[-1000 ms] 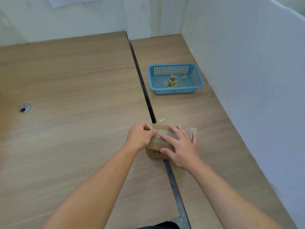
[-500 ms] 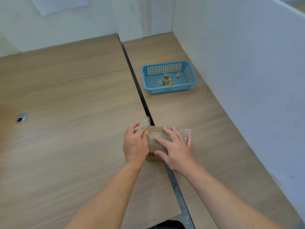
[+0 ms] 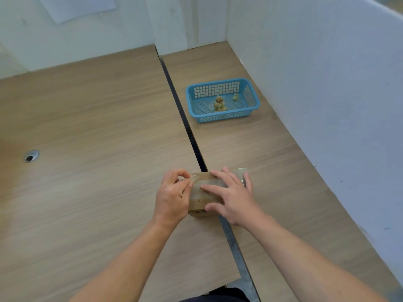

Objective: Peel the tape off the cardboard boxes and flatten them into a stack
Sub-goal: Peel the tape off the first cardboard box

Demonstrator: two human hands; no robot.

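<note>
A small brown cardboard box (image 3: 199, 199) lies on the desk across the dark gap between the two tabletops. Clear tape (image 3: 201, 178) runs along its top. My left hand (image 3: 173, 196) is at the box's left end, thumb and forefinger pinched on the tape's end. My right hand (image 3: 234, 196) lies flat on the box top with fingers spread, pressing it down and hiding its right half.
A blue plastic basket (image 3: 223, 117) holding crumpled tape balls (image 3: 219, 103) stands farther back on the right tabletop. A white partition (image 3: 327, 94) walls the right side. The left tabletop has a cable hole (image 3: 31, 156). The dark gap (image 3: 185, 125) runs between the tabletops.
My left hand's fingers have curled from lying over the box's left end into a pinch at the tape's end. The right hand stays flat on the box. The camera view has shifted slightly.
</note>
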